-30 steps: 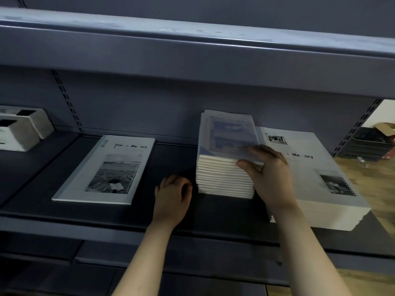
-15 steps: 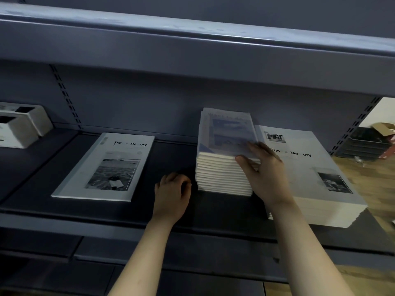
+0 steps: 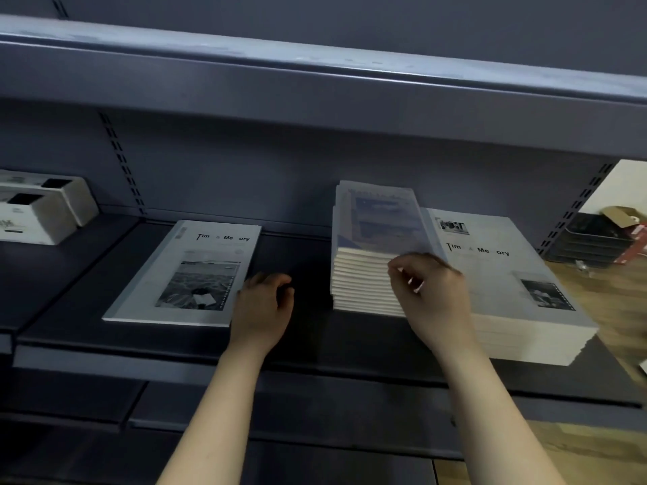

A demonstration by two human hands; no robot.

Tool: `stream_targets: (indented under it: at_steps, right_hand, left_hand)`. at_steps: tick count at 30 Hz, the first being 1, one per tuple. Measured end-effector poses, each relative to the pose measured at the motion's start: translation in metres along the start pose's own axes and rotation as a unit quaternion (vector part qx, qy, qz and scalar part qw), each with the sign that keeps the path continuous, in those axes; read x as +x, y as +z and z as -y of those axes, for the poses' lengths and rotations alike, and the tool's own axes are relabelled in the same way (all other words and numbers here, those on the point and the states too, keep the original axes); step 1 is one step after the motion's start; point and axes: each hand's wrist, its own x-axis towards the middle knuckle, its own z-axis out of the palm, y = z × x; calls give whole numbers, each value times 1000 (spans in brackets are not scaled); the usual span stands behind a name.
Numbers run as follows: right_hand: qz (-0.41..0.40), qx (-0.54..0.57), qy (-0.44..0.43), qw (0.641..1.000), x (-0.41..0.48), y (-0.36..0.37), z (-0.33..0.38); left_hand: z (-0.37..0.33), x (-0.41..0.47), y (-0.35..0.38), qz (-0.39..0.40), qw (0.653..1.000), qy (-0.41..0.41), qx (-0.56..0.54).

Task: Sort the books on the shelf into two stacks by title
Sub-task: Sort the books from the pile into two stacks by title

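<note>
Shelf (image 3: 308, 330): dark metal, and it carried all the books, which lay flat with covers up.
Book (image 3: 189, 274): a single grey copy at the left of the shelf. Its cover read "Tim… & Me…ory" above a black-and-white photo.
Middle stack (image 3: 367, 239): a tall pile of thin books with pale page edges facing the viewer. The top cover was bluish and its title was too blurred to read.
Right stack (image 3: 507, 274): a wider, lower pile just beside the middle stack, its left edge behind the right hand. The top cover showed the same "Tim… & Me…ory" title as the single book.
Left hand (image 3: 262, 309): rested on the bare shelf between the book and the middle stack, just beside the book's right edge. The fingers were loosely curled under and held nothing.
Right hand (image 3: 437, 295): was at the front right corner of the middle stack, in front of the seam between the two piles. The fingers were curled with the thumb toward the page edges. Motion blur covered the tips, so whether they pinched a book could not be told.
Boxes (image 3: 38, 211): two white ones at the far left on the neighbouring shelf, touching each other.
Upper shelf (image 3: 315, 75): a grey edge that spanned the view above the books.
Trays (image 3: 591, 239): dark, stacked on a wooden floor beyond the right upright.
</note>
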Motion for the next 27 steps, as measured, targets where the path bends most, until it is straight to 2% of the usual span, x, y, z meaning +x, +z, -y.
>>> stream_targets:
  at_steps: [6, 10, 17, 23, 27]
  right_hand:
    - [145, 41, 13, 989, -25, 34, 20]
    - [199, 33, 18, 979, -35, 56, 30]
    - [224, 35, 44, 973, -43, 86, 40]
    - [221, 3, 58, 974, -50, 103, 41]
    - [218, -1, 73, 973, -50, 106, 41]
  left_hand:
    - [43, 0, -33, 24, 986, -103, 130]
    - [73, 1, -58, 6, 974, -162, 161]
    - [103, -3, -87, -3, 963, -190, 190]
    - [119, -3, -96, -17, 946, -261, 193]
    - [122, 4, -101, -18, 942, -273, 192]
